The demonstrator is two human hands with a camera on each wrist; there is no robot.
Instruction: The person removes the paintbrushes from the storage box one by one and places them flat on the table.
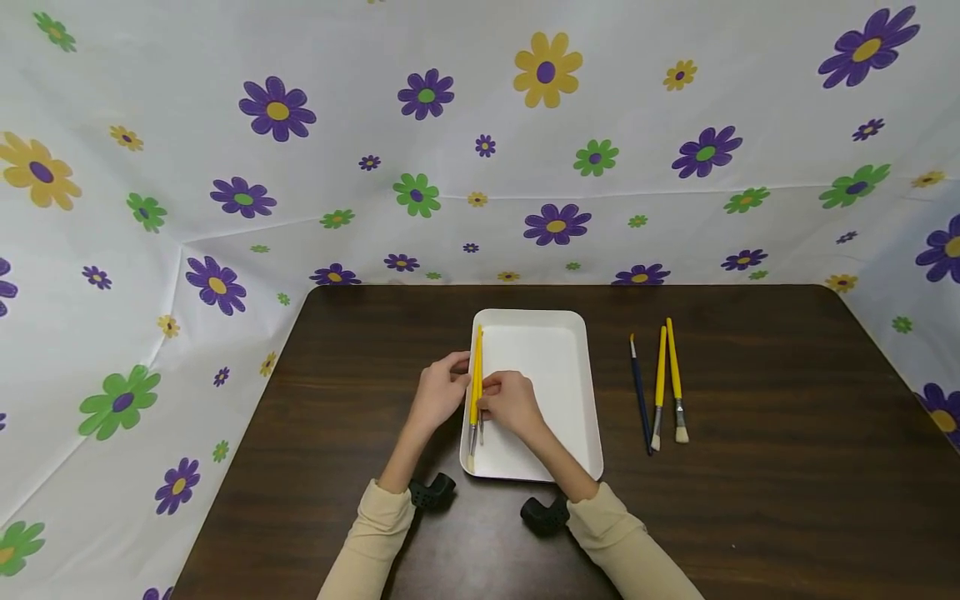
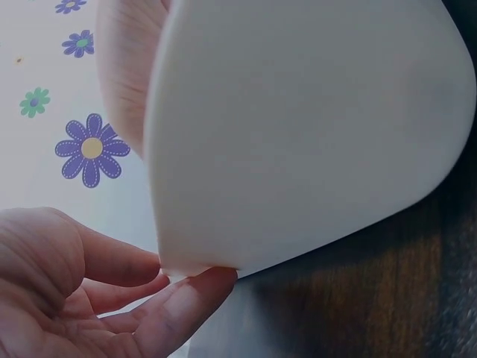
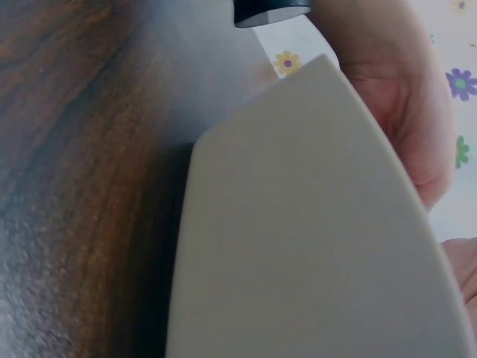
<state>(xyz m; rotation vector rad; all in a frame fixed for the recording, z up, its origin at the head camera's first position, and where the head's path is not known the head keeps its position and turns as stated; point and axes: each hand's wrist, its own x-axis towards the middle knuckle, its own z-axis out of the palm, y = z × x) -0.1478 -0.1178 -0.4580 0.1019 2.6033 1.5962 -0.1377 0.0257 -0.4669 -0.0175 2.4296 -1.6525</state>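
Observation:
A white tray point(image 1: 558, 367) lies on the dark wooden table point(image 1: 750, 500). Several yellow paintbrushes point(image 1: 476, 371) lie along the tray's left side, bristles toward me. My right hand point(image 1: 510, 404) rests inside the tray and pinches these brushes at their middle. My left hand point(image 1: 441, 392) holds the tray's left rim, its thumb near the brushes. In the left wrist view the fingers point(image 2: 179, 306) sit under the tray point(image 2: 298, 134) edge. The right wrist view shows only the tray's outer wall point(image 3: 298, 246) and part of the right hand point(image 3: 402, 97).
Three more brushes lie side by side on the table right of the tray: a dark blue one point(image 1: 640, 396) and two yellow ones point(image 1: 659, 379) point(image 1: 674, 367). A flowered white cloth point(image 1: 480, 125) walls in the table at the back and both sides.

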